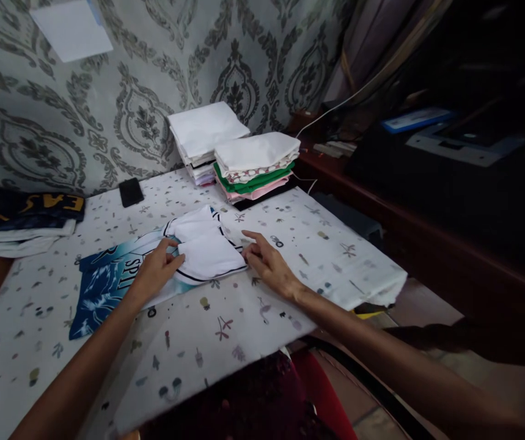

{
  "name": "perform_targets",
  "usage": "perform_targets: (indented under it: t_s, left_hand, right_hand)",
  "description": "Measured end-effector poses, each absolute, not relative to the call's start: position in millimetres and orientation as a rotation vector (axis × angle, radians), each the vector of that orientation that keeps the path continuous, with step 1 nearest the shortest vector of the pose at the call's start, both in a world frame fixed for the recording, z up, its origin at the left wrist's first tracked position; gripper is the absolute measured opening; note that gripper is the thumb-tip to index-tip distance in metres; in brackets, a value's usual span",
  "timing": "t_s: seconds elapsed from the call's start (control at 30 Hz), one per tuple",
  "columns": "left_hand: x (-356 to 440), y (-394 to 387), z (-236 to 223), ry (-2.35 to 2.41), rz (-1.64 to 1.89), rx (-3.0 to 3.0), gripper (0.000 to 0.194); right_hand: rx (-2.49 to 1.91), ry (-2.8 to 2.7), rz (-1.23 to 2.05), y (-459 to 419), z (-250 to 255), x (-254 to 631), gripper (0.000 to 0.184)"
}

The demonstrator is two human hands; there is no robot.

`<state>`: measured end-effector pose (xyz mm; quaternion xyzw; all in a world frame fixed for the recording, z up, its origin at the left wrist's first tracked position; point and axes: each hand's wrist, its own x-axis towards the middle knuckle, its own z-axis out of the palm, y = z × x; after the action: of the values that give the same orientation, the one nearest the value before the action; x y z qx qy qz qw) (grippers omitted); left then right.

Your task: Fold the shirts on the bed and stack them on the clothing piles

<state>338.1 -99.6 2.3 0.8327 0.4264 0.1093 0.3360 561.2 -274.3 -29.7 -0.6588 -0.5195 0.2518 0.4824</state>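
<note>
While the left hand (154,270) rests on the shirt (211,250), thumb and fingers slightly parted, the right hand (269,266) curls at its white end, index out; whether either pinches it I cannot tell. With the shirt lying on the table (262,324), light, even pressure and gentle smoothing toward the edges should keep creases out

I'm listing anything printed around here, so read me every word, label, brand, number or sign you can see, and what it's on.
"SPI", on the blue and white garment; the rest of that word is unclear beside the left hand.
"R", on the same garment.
"EAS", on the dark garment; its other yellow marks are unreadable.
Blue and white item: too blurred to read.
</note>
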Motion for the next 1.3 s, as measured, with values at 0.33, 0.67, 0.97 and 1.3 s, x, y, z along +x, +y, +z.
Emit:
perform_targets:
  t_s: [0.33,0.67,0.97,1.3]
  left_hand:
    - [340,-112,5,1.203,0.247,2.304,0.034]
    - [337,-121,3,1.222,0.181,2.428,0.031]
    - [336,-125,-1,1.182,0.24,2.492,0.03]
    - [238,-90,18,1.005,0.078,2.438,0.038]
  right_hand:
    - [-1.626,-1.256,0.588,-280,-30,561,0.048]
    - [-1.765,-1.465,0.455,-281,-29,558,0.038]
    - [-1.675,-1.817,0.053,-257,0,531,0.028]
    - [-1.771,-2.281,0.208,-198,-22,480,0.049]
